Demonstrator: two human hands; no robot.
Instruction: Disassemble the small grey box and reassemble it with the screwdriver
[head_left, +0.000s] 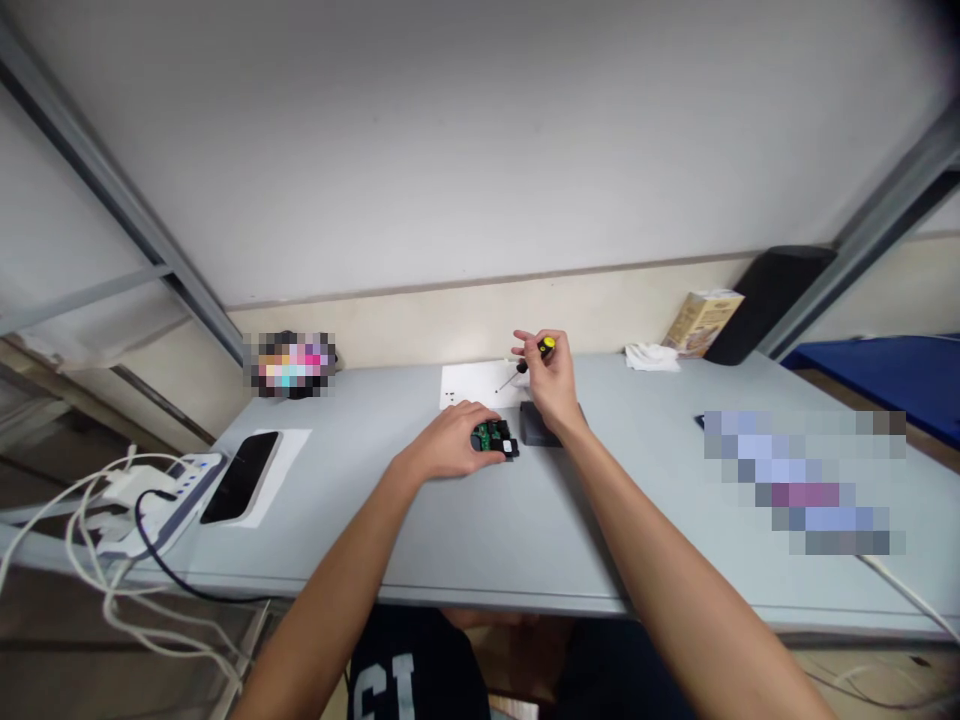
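My left hand grips a small green circuit board with black parts on it, just above or on the desk. In my right hand is a screwdriver with a yellow and black handle, its thin shaft slanting down to the left. The tip is over a white sheet of paper, by a tiny dark screw. Several more small dark screws lie on the paper's left part. A dark grey box-shaped case sits beneath my right wrist, partly hidden by it.
On the left are a phone on white paper and a power strip with tangled cables. At the back right stand a yellow carton, crumpled tissue and a black object. Two items on the desk are blurred out.
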